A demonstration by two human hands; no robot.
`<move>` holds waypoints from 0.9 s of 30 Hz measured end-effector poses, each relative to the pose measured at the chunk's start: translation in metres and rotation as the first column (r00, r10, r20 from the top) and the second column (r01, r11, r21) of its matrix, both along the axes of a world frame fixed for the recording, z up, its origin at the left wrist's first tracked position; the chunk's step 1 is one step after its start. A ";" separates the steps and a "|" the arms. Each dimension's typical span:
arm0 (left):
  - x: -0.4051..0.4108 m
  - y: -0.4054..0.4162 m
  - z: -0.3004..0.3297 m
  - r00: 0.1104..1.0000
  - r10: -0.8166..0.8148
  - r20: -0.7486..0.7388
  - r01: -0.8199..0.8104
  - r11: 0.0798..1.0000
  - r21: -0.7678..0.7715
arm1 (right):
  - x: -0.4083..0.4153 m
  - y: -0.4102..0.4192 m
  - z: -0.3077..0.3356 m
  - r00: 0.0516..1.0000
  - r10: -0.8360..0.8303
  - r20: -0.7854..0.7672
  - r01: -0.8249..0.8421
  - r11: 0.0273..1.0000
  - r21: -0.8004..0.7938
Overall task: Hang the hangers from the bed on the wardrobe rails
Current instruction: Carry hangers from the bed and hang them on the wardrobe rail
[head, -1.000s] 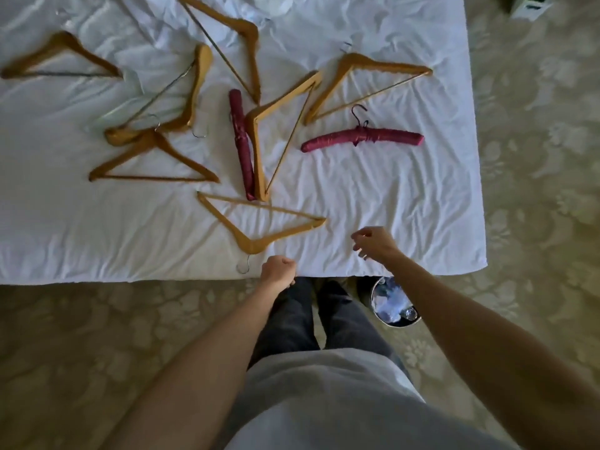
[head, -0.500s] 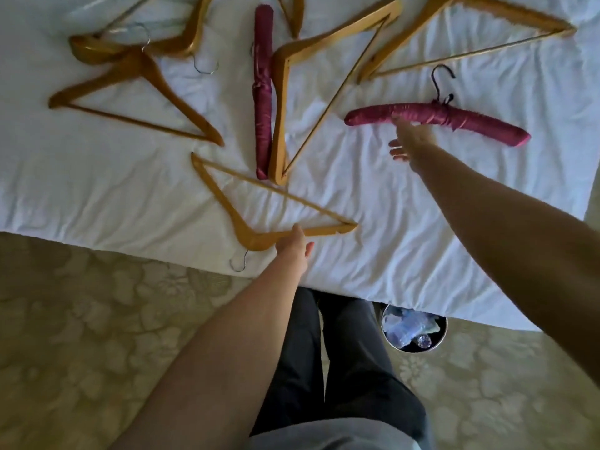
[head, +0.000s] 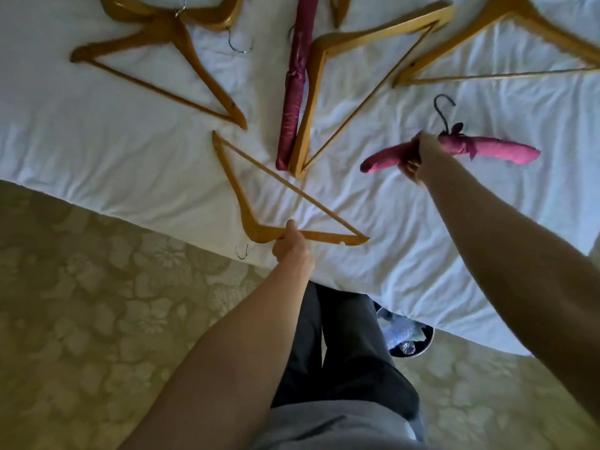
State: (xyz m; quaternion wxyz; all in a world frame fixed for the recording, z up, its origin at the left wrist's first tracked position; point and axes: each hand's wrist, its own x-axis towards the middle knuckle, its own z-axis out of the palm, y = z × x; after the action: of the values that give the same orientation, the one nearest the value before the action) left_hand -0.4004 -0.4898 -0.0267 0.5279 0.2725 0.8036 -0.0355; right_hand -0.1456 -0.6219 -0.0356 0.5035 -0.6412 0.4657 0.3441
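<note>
The left hand (head: 293,245) grips the nearest wooden hanger (head: 256,203) at its shoulder, near the bed (head: 97,157) edge. The right hand (head: 418,160) is closed around the pink padded hanger (head: 493,151), further right on the sheet. The other hangers lie far behind.

A white sheet (head: 113,147), creased, covers the bed. On the floor lies a pale carpet (head: 97,319) with a flower pattern. A small round bin (head: 422,344) stands on the carpet, partly under the sheet's near edge, with crumpled clear plastic (head: 401,334) inside. Dark trousers (head: 344,352) stand just left of the bin.
</note>
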 end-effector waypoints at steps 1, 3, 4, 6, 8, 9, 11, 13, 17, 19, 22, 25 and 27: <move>-0.002 0.002 0.014 1.000 0.011 0.006 -0.011 1.000 0.019 | -0.017 0.002 0.012 1.000 -0.005 0.001 0.005 1.000 0.013; -0.009 0.007 0.044 1.000 0.007 0.023 -0.008 0.997 0.077 | -0.050 0.004 0.034 1.000 -0.002 0.024 0.001 0.999 0.040; -0.015 0.010 0.064 0.999 -0.013 0.036 0.009 0.993 0.120 | -0.067 0.006 0.053 0.999 0.006 0.049 -0.008 0.999 0.039; -0.023 0.011 0.090 0.996 -0.080 0.038 0.070 0.972 0.222 | -0.100 0.009 0.083 0.995 0.065 0.071 -0.068 0.997 0.035; -0.033 0.014 0.123 0.982 -0.182 0.048 0.159 0.938 0.308 | -0.134 0.010 0.120 0.981 0.165 0.098 -0.168 0.985 0.025; -0.038 0.016 0.137 0.969 -0.240 0.058 0.207 0.920 0.333 | -0.149 0.009 0.138 0.968 0.216 0.124 -0.220 0.975 0.022; -0.045 0.018 0.159 0.931 -0.358 0.069 0.310 0.879 0.363 | -0.170 0.008 0.173 0.917 0.343 0.205 -0.349 0.937 -0.010; -0.047 0.018 0.178 0.881 -0.465 0.082 0.402 0.830 0.385 | -0.185 0.009 0.204 0.842 0.468 0.269 -0.472 0.880 -0.051; -0.053 0.010 0.208 0.795 -0.584 0.165 0.485 0.775 0.405 | -0.212 0.001 0.250 0.683 0.616 0.392 -0.618 0.774 -0.138; -0.061 0.005 0.222 0.768 -0.614 0.182 0.500 0.753 0.429 | -0.224 -0.004 0.265 0.579 0.706 0.408 -0.697 0.688 -0.202; -0.072 -0.006 0.242 0.750 -0.633 0.190 0.489 0.725 0.486 | -0.238 -0.008 0.282 0.446 0.816 0.368 -0.782 0.555 -0.284; -0.090 -0.014 0.258 0.773 -0.601 0.205 0.420 0.726 0.544 | -0.253 -0.008 0.291 0.310 0.889 0.338 -0.829 0.427 -0.362; -0.103 -0.015 0.267 0.786 -0.577 0.220 0.378 0.731 0.568 | -0.261 -0.004 0.294 0.282 0.893 0.351 -0.845 0.405 -0.350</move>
State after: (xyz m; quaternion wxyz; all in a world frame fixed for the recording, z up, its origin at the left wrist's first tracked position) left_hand -0.5039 -0.5051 0.2403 0.5578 0.6009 0.5659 0.0877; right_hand -0.4063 -0.6261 0.2589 0.3023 -0.8763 -0.0869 0.3650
